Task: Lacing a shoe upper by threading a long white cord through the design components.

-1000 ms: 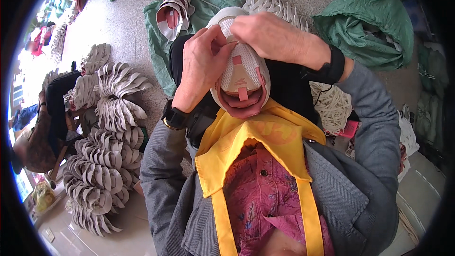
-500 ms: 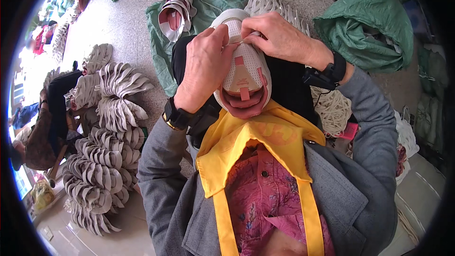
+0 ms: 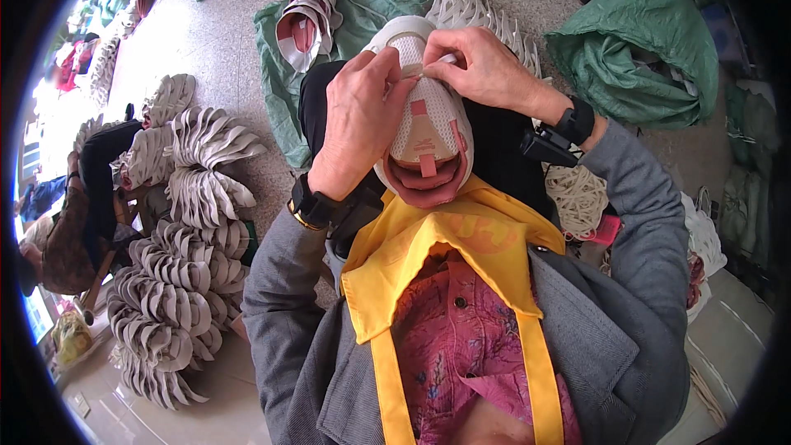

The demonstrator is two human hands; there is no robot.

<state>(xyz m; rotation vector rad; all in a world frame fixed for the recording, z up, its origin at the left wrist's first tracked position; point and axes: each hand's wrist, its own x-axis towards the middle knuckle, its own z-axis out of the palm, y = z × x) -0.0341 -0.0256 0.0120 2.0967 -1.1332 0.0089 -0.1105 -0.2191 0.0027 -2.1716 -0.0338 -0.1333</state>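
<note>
A white mesh shoe (image 3: 424, 128) with pink trim and a pink lining rests on my lap, its heel opening toward me. My left hand (image 3: 362, 111) bends over its left side, thumb and fingers pinched at the lacing. From the right, my right hand (image 3: 474, 66) pinches a white shoelace (image 3: 447, 58) at the middle of the shoe, close to the left fingertips. The lace between the fingers is mostly hidden. A yellow apron (image 3: 445, 235) lies under the heel.
Stacked shoe uppers (image 3: 165, 297) stand at the left; a few more (image 3: 309, 21) sit on a green sheet (image 3: 362, 0) ahead. Right are a green sack (image 3: 638, 49) and a heap of cream laces (image 3: 574, 198). A person (image 3: 70, 231) is at far left.
My right hand and wrist have shifted slightly, and the shoe has tipped a little to the right. Both hands keep their pinch at the lacing.
</note>
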